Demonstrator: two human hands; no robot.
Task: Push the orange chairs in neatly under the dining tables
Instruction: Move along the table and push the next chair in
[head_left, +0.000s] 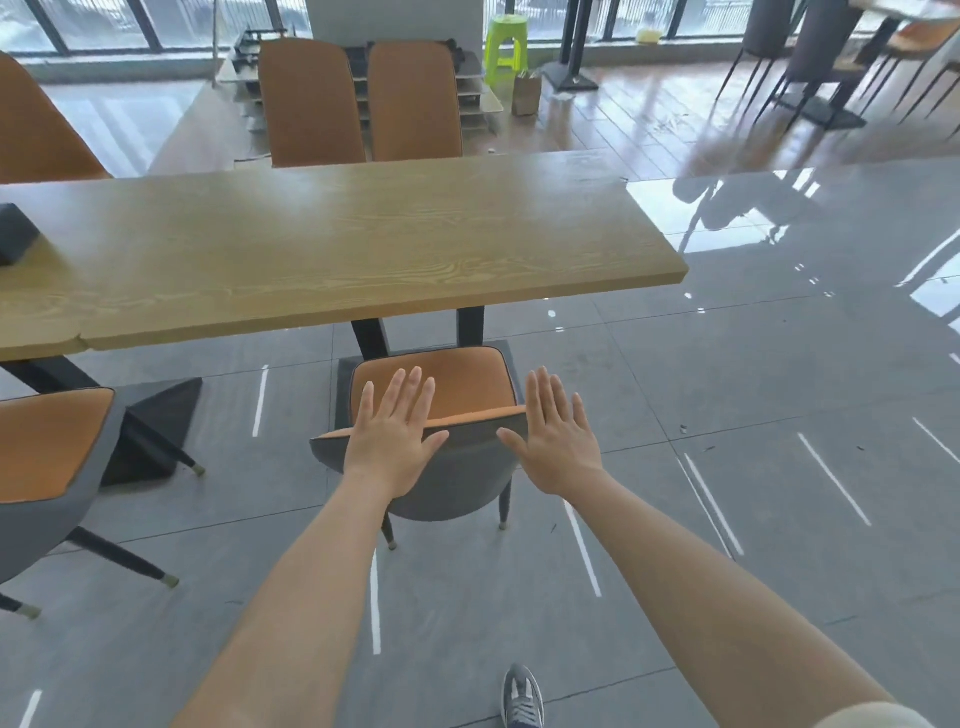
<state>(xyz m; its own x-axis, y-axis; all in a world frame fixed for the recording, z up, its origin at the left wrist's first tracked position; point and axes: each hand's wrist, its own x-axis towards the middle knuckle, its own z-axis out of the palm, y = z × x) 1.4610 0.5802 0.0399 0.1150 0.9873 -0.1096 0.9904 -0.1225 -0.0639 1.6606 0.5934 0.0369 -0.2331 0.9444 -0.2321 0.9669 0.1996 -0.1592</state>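
Observation:
An orange chair (462, 384) with a grey back shell stands at the near side of a long wooden dining table (332, 244), its seat partly out from under the tabletop. My left hand (392, 436) lies flat over the top of the chair's backrest, fingers spread. My right hand (553, 436) is flat and spread at the backrest's right end, holding nothing. A second orange chair (47, 447) stands out from the table at the left. Two orange chair backs (311, 104) (415, 101) rise behind the table's far edge, and another (36, 130) at the far left.
A black box (15, 234) sits on the table's left end. Black table legs (374, 338) stand just beyond the chair seat. A green stool (506, 49) and a paper bag (525, 93) stand by the windows. Dark chairs (810, 52) fill the far right. My shoe (522, 696) is below.

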